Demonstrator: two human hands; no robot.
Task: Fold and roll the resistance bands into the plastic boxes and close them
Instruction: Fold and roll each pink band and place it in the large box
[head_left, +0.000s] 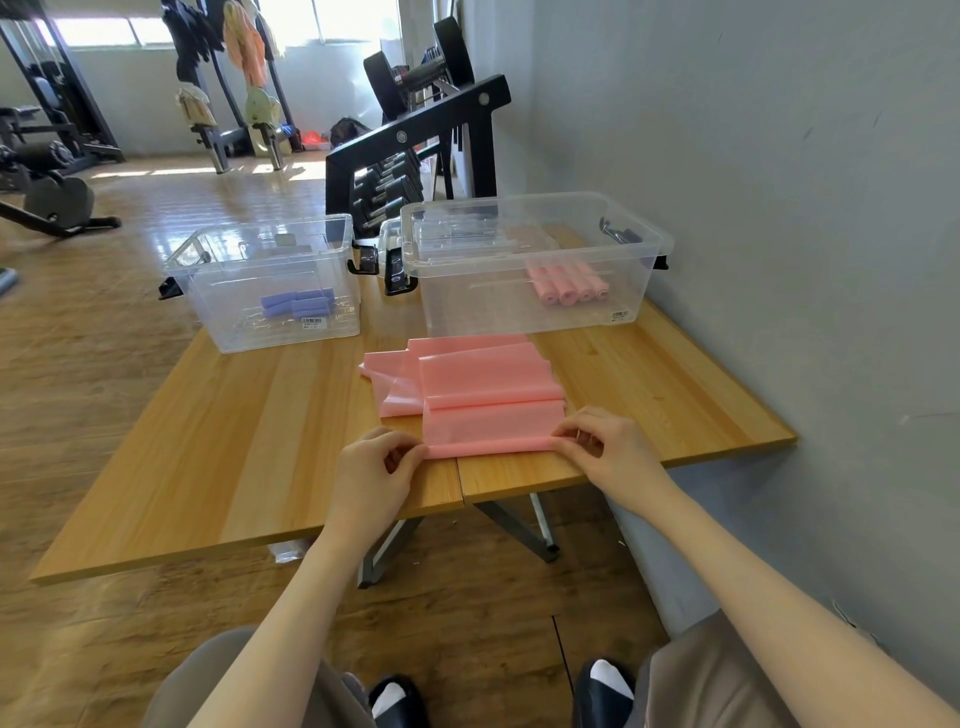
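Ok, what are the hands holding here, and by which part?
Both hold the pink band by its rolled near edge: the left hand pinches the left end, the right hand the right end.

A thin pink resistance band (488, 395), smooth with a soft rubbery sheen, lay folded on a table (260, 441) of pale, lightly varnished wood with visible grain. Behind it stood two boxes of clear glossy plastic, the left box (270, 283) holding matt purple rolls (298, 304) and the right box (535, 260) matt pink rolls (571, 286); black plastic latches (363, 260) hung at their ends. The floor (130, 312) was worn, shiny wood planking. The wall (779, 208) looked matt grey and scuffed, and the dumbbell rack (431, 130) was black painted metal.
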